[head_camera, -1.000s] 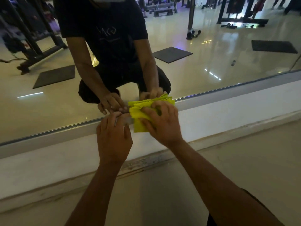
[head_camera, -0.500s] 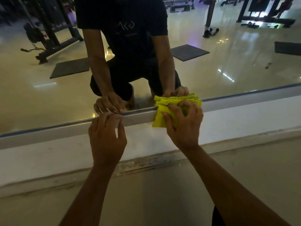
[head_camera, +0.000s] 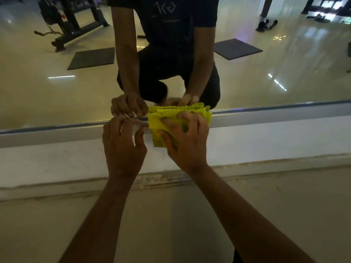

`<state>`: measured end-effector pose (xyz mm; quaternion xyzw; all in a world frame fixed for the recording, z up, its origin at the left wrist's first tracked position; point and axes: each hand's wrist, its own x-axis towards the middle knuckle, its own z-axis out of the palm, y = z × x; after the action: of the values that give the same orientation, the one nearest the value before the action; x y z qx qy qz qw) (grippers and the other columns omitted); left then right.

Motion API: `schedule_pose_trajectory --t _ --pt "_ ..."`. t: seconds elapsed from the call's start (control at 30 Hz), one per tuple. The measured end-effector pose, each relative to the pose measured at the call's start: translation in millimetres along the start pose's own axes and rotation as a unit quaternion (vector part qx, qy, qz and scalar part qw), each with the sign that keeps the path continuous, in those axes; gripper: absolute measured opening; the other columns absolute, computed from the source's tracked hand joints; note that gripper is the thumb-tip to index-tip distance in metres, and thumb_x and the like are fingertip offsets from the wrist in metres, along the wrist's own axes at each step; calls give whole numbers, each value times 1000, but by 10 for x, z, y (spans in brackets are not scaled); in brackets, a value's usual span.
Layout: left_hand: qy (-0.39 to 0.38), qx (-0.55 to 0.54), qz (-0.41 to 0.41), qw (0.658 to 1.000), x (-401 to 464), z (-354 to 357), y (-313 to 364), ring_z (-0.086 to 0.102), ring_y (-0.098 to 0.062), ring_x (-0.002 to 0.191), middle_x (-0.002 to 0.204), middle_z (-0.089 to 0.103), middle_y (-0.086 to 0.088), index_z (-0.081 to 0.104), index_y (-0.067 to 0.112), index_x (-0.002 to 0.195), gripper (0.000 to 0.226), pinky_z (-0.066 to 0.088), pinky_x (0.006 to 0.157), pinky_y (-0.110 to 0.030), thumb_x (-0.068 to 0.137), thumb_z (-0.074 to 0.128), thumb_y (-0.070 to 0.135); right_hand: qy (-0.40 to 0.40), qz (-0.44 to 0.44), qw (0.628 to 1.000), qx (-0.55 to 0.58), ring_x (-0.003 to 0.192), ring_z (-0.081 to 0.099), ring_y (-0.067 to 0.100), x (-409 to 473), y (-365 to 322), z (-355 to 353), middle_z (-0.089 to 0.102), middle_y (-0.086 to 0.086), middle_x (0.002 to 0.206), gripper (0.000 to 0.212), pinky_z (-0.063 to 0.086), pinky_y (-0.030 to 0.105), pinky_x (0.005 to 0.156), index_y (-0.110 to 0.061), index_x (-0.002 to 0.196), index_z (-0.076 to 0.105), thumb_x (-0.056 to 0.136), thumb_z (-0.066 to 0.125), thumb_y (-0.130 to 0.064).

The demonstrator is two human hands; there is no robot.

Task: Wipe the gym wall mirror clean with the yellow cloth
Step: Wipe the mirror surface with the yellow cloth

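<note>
right grip (head_camera: 185, 137) hides much of yellow cloth (head_camera: 157, 124).

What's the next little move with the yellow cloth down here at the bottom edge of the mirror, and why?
Probably slide the yellow cloth sideways along the metal trim. The right hand has it bunched at the mirror's bottom edge, and the left hand braces with fingertips on the trim beside it, so the edge strip seems to be what's being wiped.

Right hand (head_camera: 187, 147) hides much of yellow cloth (head_camera: 157, 126).
</note>
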<state>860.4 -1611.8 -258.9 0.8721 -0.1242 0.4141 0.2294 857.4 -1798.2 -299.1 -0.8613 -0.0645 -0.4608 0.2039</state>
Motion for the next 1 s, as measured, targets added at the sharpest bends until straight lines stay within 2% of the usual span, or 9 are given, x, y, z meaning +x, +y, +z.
schedule_pose_trajectory --t 0.1,0.2,0.33,0.43,0.57,0.67,0.83,0.93,1.0 --pt "-4 32 -23 999 -104 -67 -98 57 -41 125 132 63 -18 69 7 124 23 46 107 -48 102 72 10 32 -3 999 18 132 48 36 44 175 -71 61 15 138 44 43 51 111 -31 138 68 99 83 -40" --pt "-27 41 -50 998 -187 -198 -145 51 -38 137 144 59 -18 64 8 137 42 43 115 -48 96 74 4 54 72 996 9 128 48 37 18 249 -174 65 18 133 36 43 51 110 -26 130 77 97 85 -40" --pt "-62 39 -84 994 -156 -338 -20 48 -33 145 151 57 -11 62 13 144 53 41 118 -48 93 76 5 -4 -22 1000 5 131 48 39 66 -225 128 63 16 140 35 48 57 109 -22 132 76 104 76 -41" --pt "-84 51 -58 994 -127 -443 -104 49 -32 144 151 58 -11 60 12 146 53 40 119 -45 95 76 7 -18 -53 997 43 131 49 37 132 -331 135 63 14 139 36 45 57 112 -22 134 75 105 72 -45" --pt "-112 62 -35 991 -159 -591 -381 49 -32 147 156 53 -11 56 10 150 56 43 120 -49 98 76 13 8 0 1000 10 129 49 39 35 -44 -75 60 15 139 36 45 55 107 -25 137 71 104 77 -39" --pt "-135 76 -24 988 -165 -677 -513 48 -30 149 160 52 -10 50 11 156 62 45 120 -52 101 75 23 19 22 999 30 127 52 40 84 -398 143 62 13 136 31 42 56 110 -22 131 76 103 78 -36" --pt "-88 104 -50 989 -38 -872 -868 54 -34 140 149 58 -11 57 15 150 52 49 111 -57 104 71 34 7 -27 998 62 121 52 33 166 -707 322 65 10 128 29 43 50 104 -24 126 79 101 81 -39" --pt "-99 94 -46 990 -43 -965 -1173 52 -35 141 151 57 -11 57 17 149 48 48 113 -58 105 69 32 25 21 999 37 123 49 33 115 -528 239 66 12 129 32 43 51 107 -26 126 79 99 83 -44" --pt "-104 88 -15 990 -76 -1005 -1345 51 -36 143 153 56 -12 56 15 150 48 45 116 -57 105 69 29 27 43 998 29 125 50 35 111 -838 407 66 13 130 30 42 51 109 -25 124 78 100 82 -43"
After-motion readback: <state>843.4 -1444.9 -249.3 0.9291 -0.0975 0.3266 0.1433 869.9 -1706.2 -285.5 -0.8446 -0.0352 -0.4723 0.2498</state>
